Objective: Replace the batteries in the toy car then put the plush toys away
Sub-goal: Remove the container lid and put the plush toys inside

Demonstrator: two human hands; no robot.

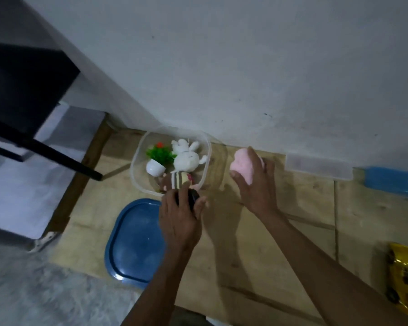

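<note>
Left hand (180,217): curled round a striped plush (178,181), lowering it over the clear tub's (137,161) near rim.
Right hand (254,182): cupping a pink plush (242,165) beside the tub, likely next in.

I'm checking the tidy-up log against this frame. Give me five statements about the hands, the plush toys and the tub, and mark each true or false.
1. The right hand holds a pink plush toy. True.
2. The white plush toy lies on the blue lid. False: it lies inside the clear tub.
3. A small potted plant sits in the tub beside the white plush toy. True.
4. The yellow toy car is in the left hand. False: it lies on the floor at the far right; the left hand grips a dark thing at the tub's near edge.
5. The blue lid covers the tub. False: it lies on the floor in front of it.
</note>
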